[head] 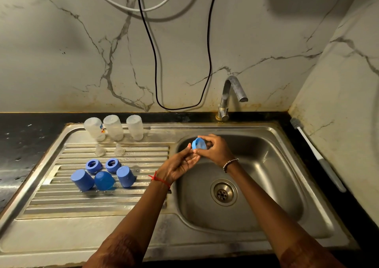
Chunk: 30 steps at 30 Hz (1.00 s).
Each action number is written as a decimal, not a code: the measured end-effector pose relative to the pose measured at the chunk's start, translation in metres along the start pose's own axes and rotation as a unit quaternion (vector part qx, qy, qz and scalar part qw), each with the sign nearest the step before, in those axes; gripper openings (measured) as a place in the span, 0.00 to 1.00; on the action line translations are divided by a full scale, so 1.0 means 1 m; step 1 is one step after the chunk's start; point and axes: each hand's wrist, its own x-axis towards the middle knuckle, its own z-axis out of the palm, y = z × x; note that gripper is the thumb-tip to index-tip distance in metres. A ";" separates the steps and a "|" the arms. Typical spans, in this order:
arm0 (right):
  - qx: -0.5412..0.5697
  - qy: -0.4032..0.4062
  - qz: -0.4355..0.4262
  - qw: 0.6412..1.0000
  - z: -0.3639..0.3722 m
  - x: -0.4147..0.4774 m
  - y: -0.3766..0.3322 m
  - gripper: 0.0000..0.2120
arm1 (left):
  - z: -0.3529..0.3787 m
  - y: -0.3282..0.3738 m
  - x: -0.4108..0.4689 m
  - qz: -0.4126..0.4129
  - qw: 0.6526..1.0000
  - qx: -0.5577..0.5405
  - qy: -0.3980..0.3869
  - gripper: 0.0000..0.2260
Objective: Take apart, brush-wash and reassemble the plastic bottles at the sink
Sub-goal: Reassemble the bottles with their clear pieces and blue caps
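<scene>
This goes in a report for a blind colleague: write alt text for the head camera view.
Over a steel sink, the right hand grips a blue bottle part while the left hand touches it. On the drainboard stand three upturned clear bottles, two clear teats and five blue caps and rings.

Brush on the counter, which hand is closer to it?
Right. The right hand, holding a blue ring over the basin, is left of the brush; the left hand is farther left again.
</scene>
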 end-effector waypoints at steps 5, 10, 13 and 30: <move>-0.017 -0.015 -0.009 1.000 0.002 0.000 0.000 0.26 | -0.002 -0.004 0.005 -0.008 1.000 0.012 0.016 0.09; -0.038 -0.023 -0.014 0.999 0.004 -0.002 0.002 0.24 | 0.001 -0.005 0.006 0.003 0.999 0.032 0.018 0.10; -0.051 -0.019 -0.019 0.998 0.006 -0.004 0.001 0.23 | 0.006 -0.007 0.006 0.025 0.997 0.075 0.026 0.10; -0.144 -0.041 -0.048 0.988 0.017 -0.003 -0.004 0.19 | 0.010 -0.025 0.029 0.152 0.973 0.086 0.151 0.14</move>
